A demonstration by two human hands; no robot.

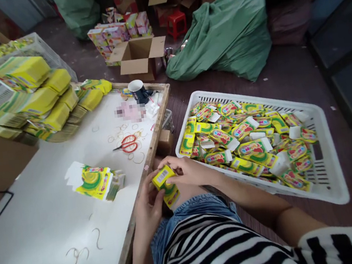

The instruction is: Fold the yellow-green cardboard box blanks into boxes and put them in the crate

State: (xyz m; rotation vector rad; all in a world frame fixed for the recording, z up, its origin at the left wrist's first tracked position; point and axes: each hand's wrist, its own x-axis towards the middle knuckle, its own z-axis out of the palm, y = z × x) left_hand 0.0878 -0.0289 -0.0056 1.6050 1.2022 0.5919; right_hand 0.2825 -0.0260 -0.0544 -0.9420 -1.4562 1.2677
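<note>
A small yellow-and-green printed carton [169,189] with a barcode is held between both hands, just past the table's edge and above my lap. My left hand [151,200] grips its left side, thumb on the front. My right hand [186,172] closes on its upper right, fingers over the top edge. On the white table [59,234] to the left lies a short stack of flat cartons [96,181] with white flaps. To the right, a white plastic crate [334,163] holds many similar cartons [252,148], some with white flaps standing out.
Red-handled scissors [128,144], loose rubber bands [77,253] and a dark mug [139,92] are on the table. Bundled flat cartons [44,97] pile up at its far left. Beyond stand an opened cardboard box [135,66], a green sack [221,35] and a red stool [176,23].
</note>
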